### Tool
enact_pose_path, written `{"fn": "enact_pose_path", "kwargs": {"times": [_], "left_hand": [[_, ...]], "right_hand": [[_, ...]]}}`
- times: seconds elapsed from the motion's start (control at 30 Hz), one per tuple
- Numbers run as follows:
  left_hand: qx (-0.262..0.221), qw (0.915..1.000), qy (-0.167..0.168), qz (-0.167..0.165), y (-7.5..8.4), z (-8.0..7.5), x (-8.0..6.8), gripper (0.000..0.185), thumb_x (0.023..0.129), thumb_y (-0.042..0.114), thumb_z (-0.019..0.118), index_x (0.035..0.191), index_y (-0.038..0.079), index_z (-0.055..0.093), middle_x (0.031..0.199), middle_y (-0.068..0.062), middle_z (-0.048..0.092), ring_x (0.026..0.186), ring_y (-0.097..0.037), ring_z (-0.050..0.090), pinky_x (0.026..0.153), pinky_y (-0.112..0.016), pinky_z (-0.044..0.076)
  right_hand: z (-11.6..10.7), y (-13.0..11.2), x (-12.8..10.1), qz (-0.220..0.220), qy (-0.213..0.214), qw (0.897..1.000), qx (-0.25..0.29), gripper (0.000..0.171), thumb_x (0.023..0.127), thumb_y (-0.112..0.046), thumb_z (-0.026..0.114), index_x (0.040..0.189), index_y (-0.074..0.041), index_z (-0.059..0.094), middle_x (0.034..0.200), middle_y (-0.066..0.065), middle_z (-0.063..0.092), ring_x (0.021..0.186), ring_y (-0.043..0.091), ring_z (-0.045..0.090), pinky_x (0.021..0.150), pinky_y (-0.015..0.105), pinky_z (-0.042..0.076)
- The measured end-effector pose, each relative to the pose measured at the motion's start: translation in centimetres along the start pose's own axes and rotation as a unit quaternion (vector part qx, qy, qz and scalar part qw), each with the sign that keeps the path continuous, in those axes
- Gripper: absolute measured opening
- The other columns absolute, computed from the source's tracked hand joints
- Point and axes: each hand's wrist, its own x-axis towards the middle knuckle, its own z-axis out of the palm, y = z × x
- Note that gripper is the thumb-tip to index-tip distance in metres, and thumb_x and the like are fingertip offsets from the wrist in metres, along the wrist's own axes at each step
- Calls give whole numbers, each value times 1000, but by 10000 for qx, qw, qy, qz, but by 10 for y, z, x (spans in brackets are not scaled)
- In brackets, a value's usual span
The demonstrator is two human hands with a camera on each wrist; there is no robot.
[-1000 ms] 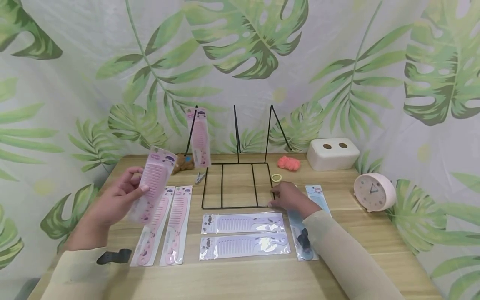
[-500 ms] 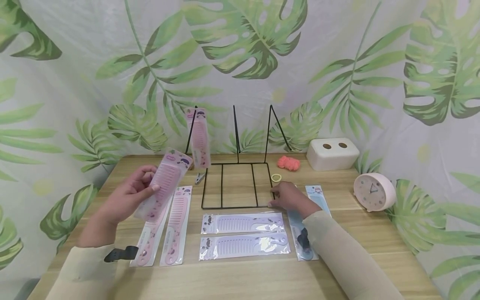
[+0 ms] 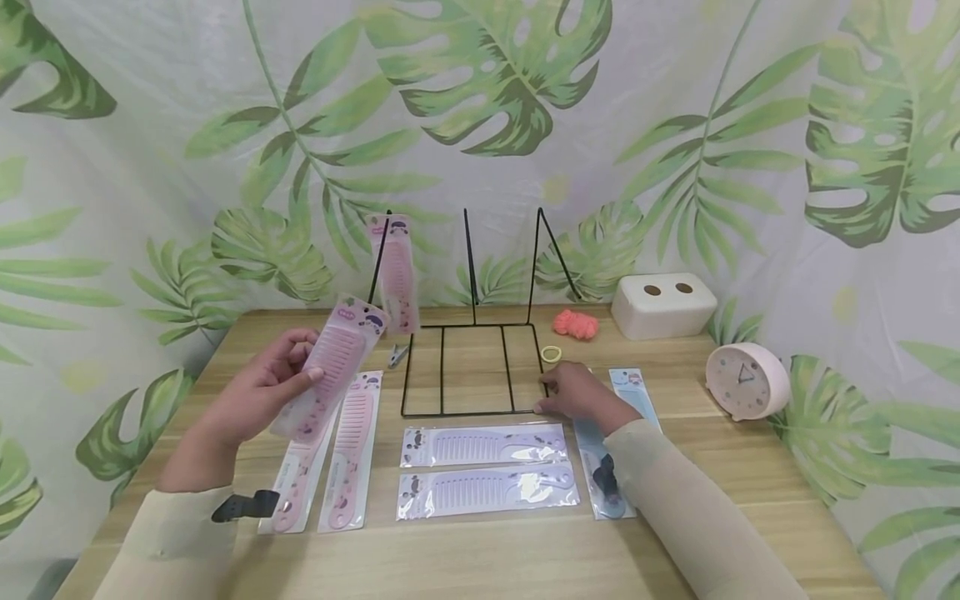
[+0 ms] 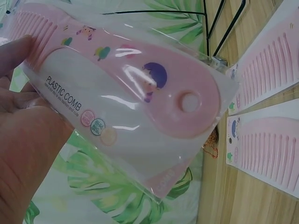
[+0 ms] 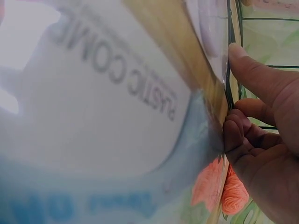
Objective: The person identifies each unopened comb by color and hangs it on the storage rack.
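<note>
over on the left of the frame, the left hand (image 3: pixel 255 390) pinches a bagged pink comb (image 3: pixel 335 362), raised above two more pink combs (image 3: pixel 351 450) lying lower left. right of centre, the right hand (image 3: pixel 576 390) grips the black wire rack (image 3: pixel 442 371) by its lower right corner

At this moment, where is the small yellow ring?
In the head view, the yellow ring lies on the table right of centre, beside the wire rack, between the right hand and the coral yarn.
</note>
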Motion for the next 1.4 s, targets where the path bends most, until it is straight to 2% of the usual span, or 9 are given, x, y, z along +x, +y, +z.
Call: {"fn": "enact_pose_path", "kwargs": {"times": [0.2,0.33,0.4,0.5,0.63,0.83,1.13,1.23,1.4], "left_hand": [[-35,9999,96,-20,-5,2,2,31,111,-5,50,139,7,43,113,5,70,95,-11,71,73,-34,65],[-476,9976,404,-287,-11,12,9,27,111,-3,53,134,9,46,113,4,69,99,-9,71,79,-29,64],[-696,9944,625,-499,-14,21,14,25,111,-2,55,132,10,48,114,5,68,102,-8,70,82,-27,63],[-778,9881,1030,-842,-16,34,25,24,110,0,57,132,8,49,116,6,67,105,-7,69,85,-25,63],[-456,9766,1703,-1229,-18,50,44,27,110,3,57,136,2,48,117,-1,65,103,-7,67,85,-22,62],[-232,9585,2468,-1407,-24,61,80,31,108,2,58,137,-3,47,118,-17,63,103,-9,63,88,-16,56],[-448,9456,2810,-1577,-41,55,125,25,107,7,62,128,13,51,113,-9,62,99,-16,62,88,-29,57],[-477,9423,2921,-1565,-43,53,135,25,106,7,63,128,13,52,111,-7,63,97,-13,61,85,-27,56],[-258,9437,2932,-1514,-48,53,143,32,109,12,60,138,4,48,115,-9,64,99,-16,62,79,-28,57]], "right_hand": [[-1,-1,1,-2,28,10000,27,60,94,-33,89,143,-2,71,88,2,65,91,20,59,83,38,49],[-1,-2,2,-10,7,10000,51,61,94,-33,89,143,-2,70,87,3,64,88,20,59,81,38,48],[0,-2,2,-25,-4,10000,32,61,94,-34,89,143,-2,71,88,2,65,89,20,58,82,37,49],[1,-1,3,-65,-20,10000,5,61,94,-34,88,143,-2,71,90,1,66,90,20,59,83,38,49],[3,1,3,-66,-44,10000,-3,61,94,-35,88,143,-3,71,92,1,67,91,19,59,84,38,51],[4,3,3,68,-48,10000,15,62,94,-35,88,144,-3,70,93,0,68,93,20,59,86,39,51],[2,2,1,63,-37,10000,48,61,94,-35,89,143,-3,71,92,1,67,93,20,59,86,39,51],[1,2,1,-3,11,10000,51,59,93,-34,89,141,-4,72,87,2,64,89,20,59,82,38,49],[1,2,2,-85,47,9999,62,55,92,-34,90,137,-5,75,80,0,60,82,18,57,76,35,46]]}}
